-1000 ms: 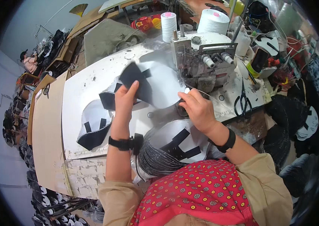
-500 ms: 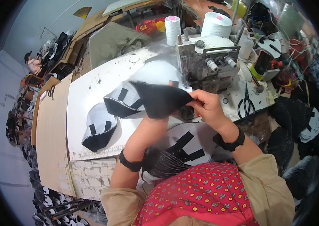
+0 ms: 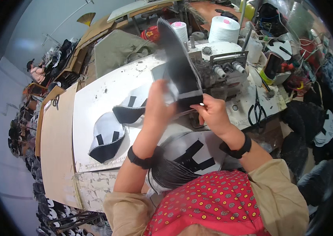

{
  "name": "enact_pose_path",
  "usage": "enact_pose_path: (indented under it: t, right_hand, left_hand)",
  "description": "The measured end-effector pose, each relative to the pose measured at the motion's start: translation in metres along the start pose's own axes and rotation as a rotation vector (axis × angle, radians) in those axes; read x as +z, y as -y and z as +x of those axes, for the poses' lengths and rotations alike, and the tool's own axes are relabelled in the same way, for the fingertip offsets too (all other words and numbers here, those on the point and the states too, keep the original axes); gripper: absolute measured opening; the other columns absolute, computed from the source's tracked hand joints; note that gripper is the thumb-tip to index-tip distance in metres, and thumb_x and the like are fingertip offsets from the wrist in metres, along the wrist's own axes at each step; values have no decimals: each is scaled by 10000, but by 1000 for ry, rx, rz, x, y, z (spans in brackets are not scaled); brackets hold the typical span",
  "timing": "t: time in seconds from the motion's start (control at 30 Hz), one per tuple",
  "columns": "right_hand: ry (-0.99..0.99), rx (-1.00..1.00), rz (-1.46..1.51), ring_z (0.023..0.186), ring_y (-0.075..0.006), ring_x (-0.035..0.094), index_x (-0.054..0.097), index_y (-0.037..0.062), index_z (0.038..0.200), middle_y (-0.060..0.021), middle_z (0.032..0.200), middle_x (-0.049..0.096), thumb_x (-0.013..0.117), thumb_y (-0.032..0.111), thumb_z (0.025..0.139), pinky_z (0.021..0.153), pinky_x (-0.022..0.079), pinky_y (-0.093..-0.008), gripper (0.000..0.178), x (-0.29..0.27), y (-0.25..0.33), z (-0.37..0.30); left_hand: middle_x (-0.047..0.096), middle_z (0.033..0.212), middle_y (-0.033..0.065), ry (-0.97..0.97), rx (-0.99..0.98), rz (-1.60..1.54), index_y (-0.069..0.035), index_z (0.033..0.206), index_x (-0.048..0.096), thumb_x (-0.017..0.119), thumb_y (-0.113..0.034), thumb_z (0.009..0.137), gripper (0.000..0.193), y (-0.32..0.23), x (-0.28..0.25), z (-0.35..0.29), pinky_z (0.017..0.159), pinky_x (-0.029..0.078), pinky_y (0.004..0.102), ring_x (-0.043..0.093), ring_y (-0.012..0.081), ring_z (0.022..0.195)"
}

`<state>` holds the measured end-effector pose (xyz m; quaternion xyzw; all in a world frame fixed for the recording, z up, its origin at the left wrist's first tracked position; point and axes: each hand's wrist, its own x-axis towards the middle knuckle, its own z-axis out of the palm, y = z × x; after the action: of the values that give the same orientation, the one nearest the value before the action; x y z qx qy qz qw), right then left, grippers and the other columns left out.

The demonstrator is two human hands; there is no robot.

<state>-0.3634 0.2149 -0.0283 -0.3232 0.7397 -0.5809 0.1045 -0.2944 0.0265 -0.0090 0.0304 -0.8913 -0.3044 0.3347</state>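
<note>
A black fabric piece (image 3: 182, 72) with a white side and a raw edge stands raised in front of the sewing machine. Its lower right corner is pinched between the thumb and fingers of my right hand (image 3: 215, 114). My left hand (image 3: 158, 98) is at the piece's left side, smeared by motion, so its grip is unclear. To the left on the white table (image 3: 91, 94) lie two sewn white and black pieces, a nearer one (image 3: 105, 137) and a farther one (image 3: 129, 112) partly behind my left arm. A thick stack of similar pieces (image 3: 174, 173) rests by my lap.
The sewing machine (image 3: 223, 76) stands just beyond my right hand, with white thread cones (image 3: 224, 29) behind it. Black scissors (image 3: 257, 112) lie on the table's right part. Dark fabric pieces (image 3: 302, 122) hang at the right. A tan board (image 3: 58, 145) adjoins the table's left.
The black piece has swung from lying across, low over the table, to standing upright. My left hand has come up from beneath it to its left side; my right hand keeps hold of its corner.
</note>
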Motion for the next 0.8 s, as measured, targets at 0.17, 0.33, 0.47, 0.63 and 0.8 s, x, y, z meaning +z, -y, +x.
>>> enact_pose_path:
  t: [0.17, 0.33, 0.47, 0.63, 0.8]
  right_hand:
    - [-36, -332, -7, 874, -181, 722, 697, 12, 1044, -125, 1006, 741, 621, -86, 850, 746, 563, -266, 230, -9, -17, -14]
    - [115, -256, 118, 671, -139, 696, 696, -1, 1023, -115, 1010, 744, 577, -143, 829, 586, 554, -259, 269, -23, -16, -32]
    - [61, -402, 18, 579, -117, 651, 692, -4, 1033, -99, 1037, 742, 620, -64, 887, 501, 516, -239, 174, -13, -34, -29]
    - [-48, -292, 73, 530, -105, 618, 690, 9, 1040, -99, 1037, 734, 657, 5, 920, 498, 504, -242, 124, 6, -37, -19]
    - [-89, -265, 30, 548, -117, 626, 675, 7, 1057, -99, 1078, 727, 669, -7, 904, 506, 513, -252, 154, 3, -36, -12]
  left_hand:
    - [626, 905, 155, 283, -133, -265, 9, 1084, 555, 719, 14, 770, 354, 13, 8, -11, 720, 509, 361, 616, 300, 785]
    - [672, 1152, 89, 347, -207, -807, -15, 993, 662, 500, -302, 968, 330, 59, -13, -18, 818, 495, 280, 619, 141, 987]
    - [627, 1264, 121, 123, -498, -1018, -24, 1045, 659, 445, -343, 1027, 385, 47, -6, -13, 922, 457, 286, 570, 136, 1106]
    - [652, 1134, 50, -101, -484, -1019, -58, 1061, 662, 531, -320, 1049, 293, 67, -3, -4, 831, 442, 251, 565, 90, 963]
    - [619, 766, -22, 24, -916, -716, -15, 912, 672, 650, -361, 971, 352, 64, -26, -11, 568, 426, 246, 536, 65, 634]
